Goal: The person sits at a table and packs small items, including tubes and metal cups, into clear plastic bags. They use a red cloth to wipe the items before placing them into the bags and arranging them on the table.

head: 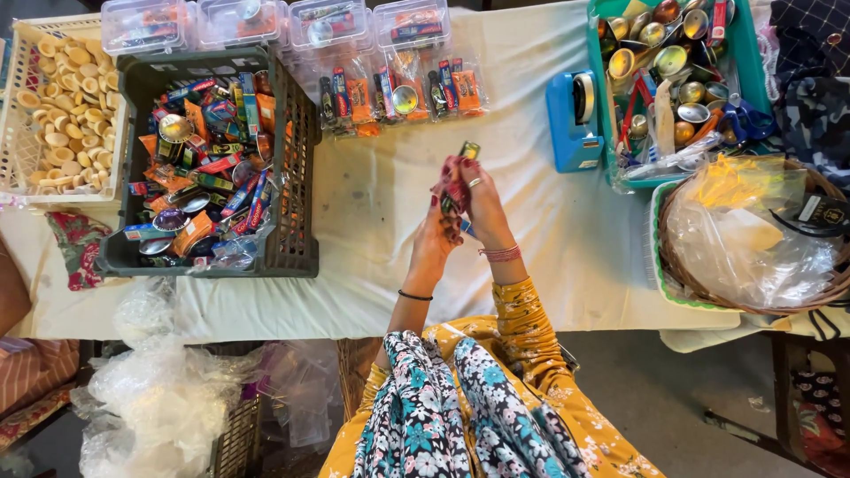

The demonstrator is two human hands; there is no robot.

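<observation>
A counter [381, 212] draped in a white cloth filled the view from above, crowded at its edges with containers. Over the middle of the cloth the person's two hands met. The left hand [440, 232] and the right hand [482, 202] were pressed together around a small bundle of packets [457, 181], dark red and blue, with a green-and-gold end poking up past the fingertips. The fingers of both hands were curled close on the bundle, holding it above the cloth rather than resting it there. A ring showed on the right hand, red thread at its wrist, and a thin dark band at the left wrist.

To the left stood a dark plastic crate [297, 177] heaped with bright wrapped packets and small metal cups. Further left, a cream basket [16, 168] held pale round pieces. Along the far edge sat clear plastic boxes [354, 26] and filled clear pouches [398, 93]. To the right were a blue tape dispenser [571, 124], a teal tray [611, 168] of shiny cups, and a woven basket [828, 190] lined with clear plastic. Crumpled plastic bags [159, 389] lay below the counter's near edge.
</observation>
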